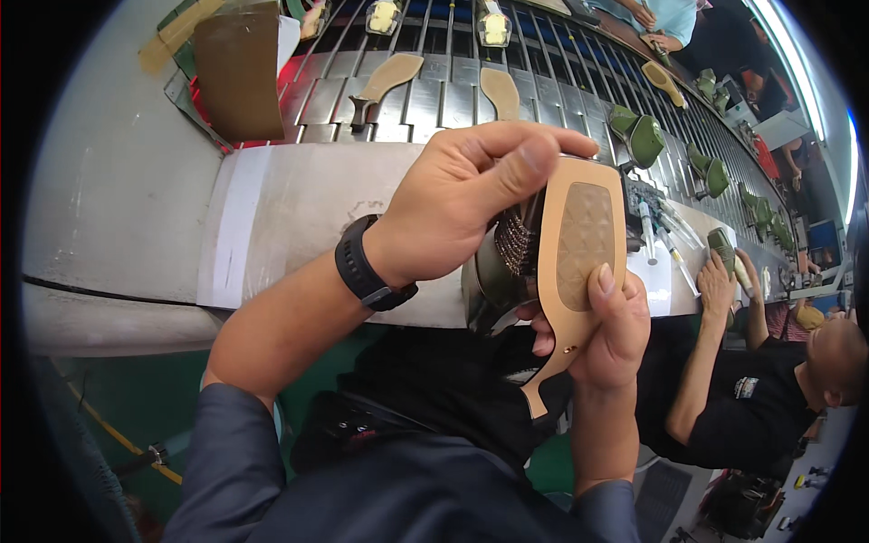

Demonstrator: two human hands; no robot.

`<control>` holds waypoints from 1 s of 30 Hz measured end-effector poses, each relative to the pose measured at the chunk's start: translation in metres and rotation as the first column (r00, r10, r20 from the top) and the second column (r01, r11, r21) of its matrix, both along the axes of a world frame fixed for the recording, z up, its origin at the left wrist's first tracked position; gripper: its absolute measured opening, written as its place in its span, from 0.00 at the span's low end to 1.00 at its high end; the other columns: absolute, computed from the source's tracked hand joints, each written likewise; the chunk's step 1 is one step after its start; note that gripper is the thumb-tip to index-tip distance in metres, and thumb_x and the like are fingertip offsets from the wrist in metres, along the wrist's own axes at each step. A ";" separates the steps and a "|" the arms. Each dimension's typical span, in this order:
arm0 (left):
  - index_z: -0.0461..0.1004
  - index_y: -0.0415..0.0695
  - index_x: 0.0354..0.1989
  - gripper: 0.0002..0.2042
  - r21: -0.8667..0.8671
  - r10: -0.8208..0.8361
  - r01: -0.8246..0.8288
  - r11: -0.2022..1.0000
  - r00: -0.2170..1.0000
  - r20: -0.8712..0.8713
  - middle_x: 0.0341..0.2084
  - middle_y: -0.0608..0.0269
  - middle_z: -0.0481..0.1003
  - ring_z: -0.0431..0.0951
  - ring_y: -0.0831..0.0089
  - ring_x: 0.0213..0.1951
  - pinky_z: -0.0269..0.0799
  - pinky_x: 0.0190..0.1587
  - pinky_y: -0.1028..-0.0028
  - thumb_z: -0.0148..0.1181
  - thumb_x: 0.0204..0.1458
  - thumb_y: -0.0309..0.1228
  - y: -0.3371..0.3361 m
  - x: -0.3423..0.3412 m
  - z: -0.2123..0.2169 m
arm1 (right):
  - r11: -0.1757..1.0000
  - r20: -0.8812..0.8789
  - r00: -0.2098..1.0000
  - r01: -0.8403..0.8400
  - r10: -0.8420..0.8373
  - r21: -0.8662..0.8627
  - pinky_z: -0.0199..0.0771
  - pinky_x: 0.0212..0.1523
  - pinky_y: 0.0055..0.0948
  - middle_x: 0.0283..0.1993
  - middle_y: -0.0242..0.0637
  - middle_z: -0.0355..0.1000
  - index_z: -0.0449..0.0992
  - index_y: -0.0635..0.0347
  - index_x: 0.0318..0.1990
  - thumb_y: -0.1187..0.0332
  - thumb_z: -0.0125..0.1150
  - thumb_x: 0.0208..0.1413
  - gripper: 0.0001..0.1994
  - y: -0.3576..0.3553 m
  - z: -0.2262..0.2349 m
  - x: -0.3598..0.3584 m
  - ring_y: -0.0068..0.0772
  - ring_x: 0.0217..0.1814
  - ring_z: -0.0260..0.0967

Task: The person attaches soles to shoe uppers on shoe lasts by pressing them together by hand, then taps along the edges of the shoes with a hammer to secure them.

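Observation:
I hold a dark green shoe (pixel 496 288) with a beaded strip (pixel 514 242) on its upper, on its side in front of me. A tan shoe sole (pixel 588 235) with a quilted patch on its forefoot lies along the shoe's bottom; I cannot tell whether it is fixed there. My left hand (pixel 462 195), with a black watch on its wrist, wraps over the toe end, thumb bent and fingers partly hidden behind. My right hand (pixel 614 335) grips the sole near its narrow waist, thumb pressed on it. The sole's heel end hangs free below.
Beyond the pale worktop (pixel 317 208) runs a metal conveyor (pixel 326 113) bearing loose tan soles (pixel 394 77) and green heeled shoes (pixel 638 136). Brushes or syringe-like tools (pixel 665 226) lie to the right. A co-worker (pixel 751 389) in black works at the right; another person is at the far side.

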State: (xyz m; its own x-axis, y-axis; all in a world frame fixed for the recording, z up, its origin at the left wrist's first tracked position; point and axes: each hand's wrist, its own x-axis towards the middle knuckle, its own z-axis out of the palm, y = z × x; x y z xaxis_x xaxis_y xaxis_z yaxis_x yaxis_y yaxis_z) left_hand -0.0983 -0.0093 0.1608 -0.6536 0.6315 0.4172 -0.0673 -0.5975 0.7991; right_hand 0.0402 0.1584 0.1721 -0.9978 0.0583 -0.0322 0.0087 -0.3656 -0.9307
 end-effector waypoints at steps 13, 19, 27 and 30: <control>0.70 0.35 0.69 0.23 -0.096 0.064 -0.090 0.991 0.966 -0.252 0.53 0.56 0.81 0.81 0.73 0.56 0.76 0.60 0.72 0.57 0.71 0.36 -0.004 -0.008 0.001 | 0.998 -0.045 0.997 0.061 -0.060 0.008 0.88 0.25 0.30 0.39 0.53 0.81 0.75 0.80 0.52 0.64 0.52 0.75 0.20 0.001 0.000 -0.007 0.36 0.29 0.83; 0.68 0.33 0.69 0.23 -0.182 -0.014 -0.003 0.983 0.995 -0.096 0.55 0.54 0.80 0.81 0.71 0.57 0.77 0.61 0.69 0.59 0.68 0.31 -0.027 -0.002 0.015 | 0.982 0.053 0.997 0.038 -0.049 0.187 0.90 0.29 0.32 0.40 0.55 0.82 0.75 0.81 0.52 0.64 0.53 0.74 0.20 -0.012 0.014 -0.003 0.39 0.31 0.84; 0.75 0.33 0.45 0.10 -0.240 0.274 -0.260 0.935 0.961 0.029 0.46 0.36 0.83 0.85 0.59 0.51 0.79 0.58 0.63 0.54 0.66 0.30 -0.061 0.037 0.039 | 0.870 -0.281 0.954 0.228 -0.108 0.437 0.72 0.23 0.25 0.23 0.39 0.80 0.81 0.73 0.35 0.63 0.57 0.72 0.18 -0.050 -0.020 0.030 0.27 0.21 0.76; 0.75 0.35 0.44 0.10 -0.312 0.334 -0.316 0.896 0.943 0.004 0.43 0.39 0.84 0.86 0.60 0.48 0.82 0.55 0.62 0.57 0.65 0.31 -0.076 0.044 0.047 | 0.779 -0.352 0.934 0.176 0.061 0.601 0.69 0.21 0.28 0.20 0.37 0.76 0.81 0.70 0.35 0.67 0.60 0.69 0.14 -0.058 -0.008 0.027 0.29 0.17 0.72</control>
